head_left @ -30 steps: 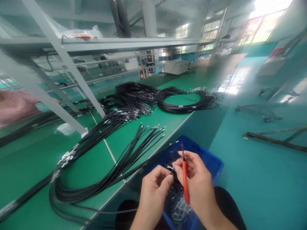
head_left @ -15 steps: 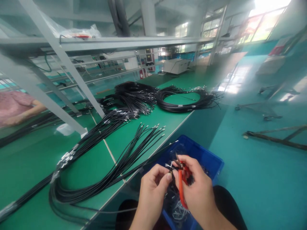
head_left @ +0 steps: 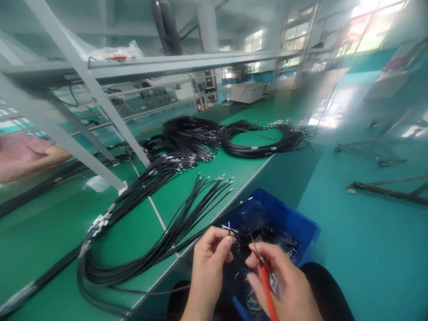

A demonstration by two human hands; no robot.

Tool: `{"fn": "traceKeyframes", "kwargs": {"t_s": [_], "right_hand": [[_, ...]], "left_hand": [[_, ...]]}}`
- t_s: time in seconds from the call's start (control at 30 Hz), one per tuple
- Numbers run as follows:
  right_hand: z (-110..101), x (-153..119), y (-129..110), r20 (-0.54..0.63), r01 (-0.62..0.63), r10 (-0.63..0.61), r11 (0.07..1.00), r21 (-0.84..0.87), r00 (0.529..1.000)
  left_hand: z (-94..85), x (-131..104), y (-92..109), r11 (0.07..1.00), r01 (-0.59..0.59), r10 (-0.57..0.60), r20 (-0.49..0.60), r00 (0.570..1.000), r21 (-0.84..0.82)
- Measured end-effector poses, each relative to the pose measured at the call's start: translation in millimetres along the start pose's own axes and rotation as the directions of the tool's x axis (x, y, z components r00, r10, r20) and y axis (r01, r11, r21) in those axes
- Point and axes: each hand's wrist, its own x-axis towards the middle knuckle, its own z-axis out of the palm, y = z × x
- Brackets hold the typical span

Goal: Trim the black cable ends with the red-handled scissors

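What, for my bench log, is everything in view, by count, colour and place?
Cables: many, black, on bench
Bench: one, green, left to centre
Wire end: one, dark with white strands, left hand
Cutters: one, red handles, right hand
Bin: one, blue, beside bench
Scraps: many, dark and clear, in bin
Shelf: one, white, over bench
Bag: one, clear, on shelf
Box: one, white, far bench
Windows: count unclear, bright, upper right
Floor: teal, right
Co-worker: one, pink top, far left
Left hand, right hand: bare, lower centre
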Motion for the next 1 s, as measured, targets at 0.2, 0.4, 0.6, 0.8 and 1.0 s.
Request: {"fn": "traceKeyframes", "kwargs": {"t_s": [0.2, 0.4, 0.6, 0.8, 1.0], "right_hand": [[0.6, 3.9, -22.6, 0.458, -0.632, 0.489, 0.738, 0.235, 0.742], [4.5, 13.7, -23.2, 0.469, -0.648, 0.499, 0.723, 0.238, 0.729], [6.8, 15.3, -17.0, 0.37, -0.609, 0.53, 0.782, 0.136, 0.763], [2.1, 17.5, -15.6, 0.419, -0.646, 0.558, 0.757, 0.098, 0.717], [-10.0, 13.7, -7.5, 0.46, -0.657, 0.519, 0.723, 0.213, 0.72]], "left_hand": [[2.7, -1.1, -2.1, 0.997, -0.08, 0.079, -0.051, 0.996, -0.013], [4.4, -3.7, -6.6, 0.99, -0.113, 0.114, -0.01, 0.993, 0.087], [7.6, -2.5, -7.0, 0.977, -0.104, 0.107, -0.007, 0.994, 0.187], [10.6, -0.7, -8.6, 0.967, -0.087, 0.089, 0.001, 0.996, 0.241], [13.4, 0.2, -7.3, 0.956, -0.093, 0.117, -0.071, 0.991, 0.278]]}}
